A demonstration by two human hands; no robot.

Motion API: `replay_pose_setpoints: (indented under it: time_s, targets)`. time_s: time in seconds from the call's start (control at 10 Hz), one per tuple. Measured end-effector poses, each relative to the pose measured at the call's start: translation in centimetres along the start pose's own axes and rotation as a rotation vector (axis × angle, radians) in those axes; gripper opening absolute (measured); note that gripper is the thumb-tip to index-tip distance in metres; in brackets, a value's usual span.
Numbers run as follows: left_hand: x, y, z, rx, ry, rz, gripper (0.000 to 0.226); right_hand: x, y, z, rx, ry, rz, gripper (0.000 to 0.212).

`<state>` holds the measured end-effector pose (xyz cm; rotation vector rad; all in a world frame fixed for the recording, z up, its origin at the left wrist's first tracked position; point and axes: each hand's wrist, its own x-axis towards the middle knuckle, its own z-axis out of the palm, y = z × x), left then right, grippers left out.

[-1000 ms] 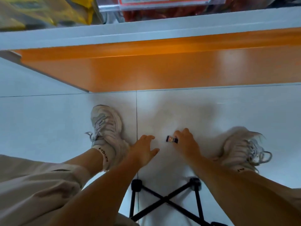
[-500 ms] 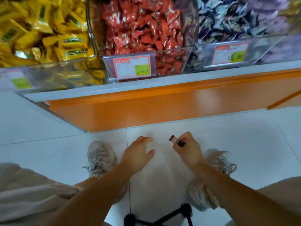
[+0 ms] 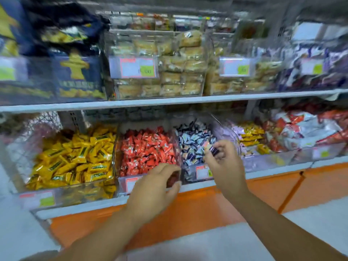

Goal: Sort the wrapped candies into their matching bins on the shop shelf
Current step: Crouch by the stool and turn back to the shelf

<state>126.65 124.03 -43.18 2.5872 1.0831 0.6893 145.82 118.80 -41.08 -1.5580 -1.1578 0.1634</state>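
Your view has swung up from the floor to the shelf bins; shoes & tripod legs are gone from sight. Your right hand [image 3: 224, 166] has lifted the dark wrapped candy [image 3: 213, 150] off the floor, up in front of the blue-white candy bin [image 3: 195, 142]. Your left hand [image 3: 156, 187] rose too, by the red bin [image 3: 146, 149].

clear plastic bins [image 3: 115, 147], glossy candy wrappers [image 3: 146, 147]

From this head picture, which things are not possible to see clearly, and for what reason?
- Price tags: head view, motion blur makes the digits unreadable.
- Dark candy in right hand: its print is too small and blurred.
- Left hand: its curled fingers partly hide something reddish; unclear what it is.
- Upper left dark packets: blurred and cut by the edge.
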Motion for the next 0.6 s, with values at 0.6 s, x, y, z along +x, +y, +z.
replay_pose_setpoints:
  time_s: [0.6]
  targets:
    - [3.2,-4.1,-3.3,0.003,0.092,-0.109,0.045,4.0,-0.7,5.7,-0.533,-0.490,-0.017,0.056]
